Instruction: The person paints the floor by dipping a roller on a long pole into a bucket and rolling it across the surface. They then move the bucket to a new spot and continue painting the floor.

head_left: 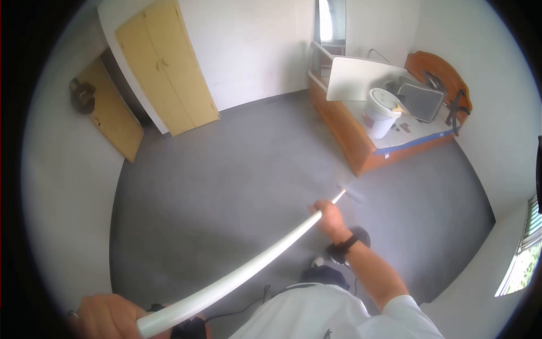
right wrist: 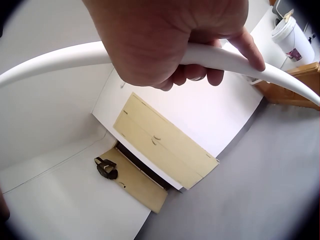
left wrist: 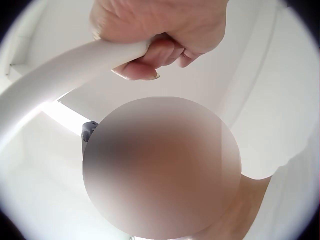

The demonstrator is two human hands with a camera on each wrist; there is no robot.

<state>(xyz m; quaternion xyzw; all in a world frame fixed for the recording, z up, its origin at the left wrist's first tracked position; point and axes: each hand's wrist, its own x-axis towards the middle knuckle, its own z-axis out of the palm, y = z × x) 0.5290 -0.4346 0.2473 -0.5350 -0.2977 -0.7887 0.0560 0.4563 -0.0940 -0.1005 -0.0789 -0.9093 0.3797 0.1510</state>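
A long white pole (head_left: 243,274) runs from the lower left of the head view toward the floor by the bed. My left hand (head_left: 110,317) grips its near end, fingers wrapped round it, as the left wrist view shows too. Farther along, my right hand (head_left: 330,219) holds the pole from above. In the right wrist view, the index finger of the right hand (right wrist: 175,42) lies along the pole while the others curl under it. At the far end a blurred pale roller-like head (head_left: 353,195) is low over the grey floor (head_left: 243,169).
To the right stands a wooden bed (head_left: 339,133) bearing a white lidded bucket (head_left: 381,116), a white board (head_left: 358,82) and a grey-black framed item (head_left: 420,101). A yellow cupboard (head_left: 169,68) and an open door (head_left: 113,116) with a dark bag (head_left: 83,96) are at left.
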